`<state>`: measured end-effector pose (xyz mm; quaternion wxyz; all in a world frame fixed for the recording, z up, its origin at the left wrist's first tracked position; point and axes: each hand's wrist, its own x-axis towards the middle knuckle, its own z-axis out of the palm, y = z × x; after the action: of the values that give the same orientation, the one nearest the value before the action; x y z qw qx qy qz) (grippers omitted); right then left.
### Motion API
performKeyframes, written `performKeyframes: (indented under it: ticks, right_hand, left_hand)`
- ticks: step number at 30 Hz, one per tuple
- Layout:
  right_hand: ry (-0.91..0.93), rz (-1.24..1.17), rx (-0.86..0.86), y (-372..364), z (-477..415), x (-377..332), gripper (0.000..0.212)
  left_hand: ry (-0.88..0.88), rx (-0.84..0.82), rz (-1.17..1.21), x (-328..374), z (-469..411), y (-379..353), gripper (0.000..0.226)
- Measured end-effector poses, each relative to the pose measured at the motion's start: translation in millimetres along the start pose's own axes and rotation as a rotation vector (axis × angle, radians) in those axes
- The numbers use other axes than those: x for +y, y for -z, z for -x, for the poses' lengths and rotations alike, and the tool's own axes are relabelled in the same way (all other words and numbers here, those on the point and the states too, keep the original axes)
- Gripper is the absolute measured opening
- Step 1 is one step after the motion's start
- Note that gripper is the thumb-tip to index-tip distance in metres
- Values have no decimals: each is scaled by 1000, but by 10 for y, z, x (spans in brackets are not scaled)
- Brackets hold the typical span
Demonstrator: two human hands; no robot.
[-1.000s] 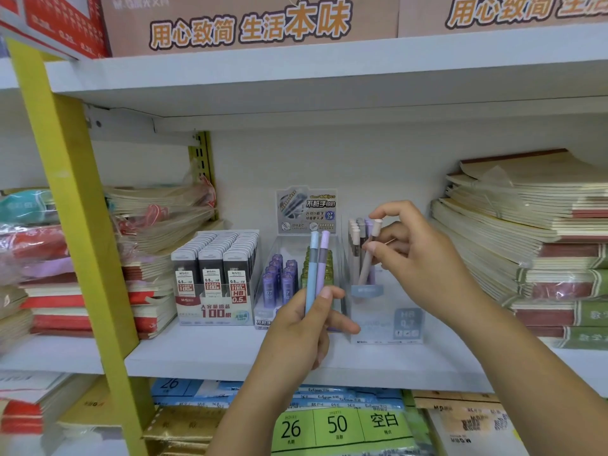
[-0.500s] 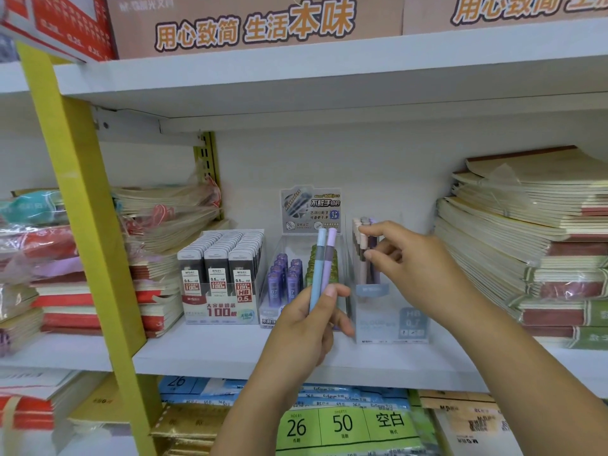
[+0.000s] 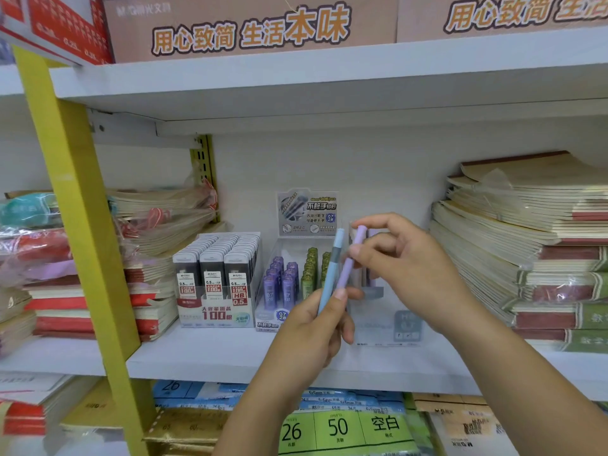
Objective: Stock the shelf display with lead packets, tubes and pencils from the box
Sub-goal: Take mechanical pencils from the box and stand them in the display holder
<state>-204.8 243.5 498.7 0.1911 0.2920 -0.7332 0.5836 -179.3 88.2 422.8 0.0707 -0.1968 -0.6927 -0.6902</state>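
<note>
My left hand [image 3: 312,327] grips a blue pencil [image 3: 330,271] and a purple pencil [image 3: 348,263] upright in front of the shelf display. My right hand [image 3: 399,264] pinches the purple pencil near its upper half. Behind the hands stands a clear pencil holder [image 3: 388,320] with several pencils in it, mostly hidden by my right hand. To its left a clear tray holds purple lead tubes [image 3: 279,284] and green lead tubes [image 3: 311,271]. Further left a tray of black lead packets [image 3: 215,268] is full.
Stacks of notebooks [image 3: 533,245] fill the shelf's right side, and wrapped notebook bundles [image 3: 154,245] lie on the left. A yellow upright post [image 3: 75,225] crosses the left foreground. The white shelf board [image 3: 204,353] runs in front; paper packs [image 3: 339,426] lie below.
My right hand has left the pencil holder, having dropped a pencil in it, and moved left to take the purple pencil held in my left hand.
</note>
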Motion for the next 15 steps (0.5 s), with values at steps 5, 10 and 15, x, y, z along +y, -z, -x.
performKeyframes:
  ticks: [5,10,15]
  right_hand:
    - [198,-91,361,229,-70,-20,22]
    - [245,281,371,378,-98,91,25]
    - [180,587,208,358,-110,269,22]
  left_hand:
    - [5,62,-21,-29,-6,36,31]
    - [32,87,-53,-55,-2,36,29]
    - [44,83,-57,-42,1,22,29]
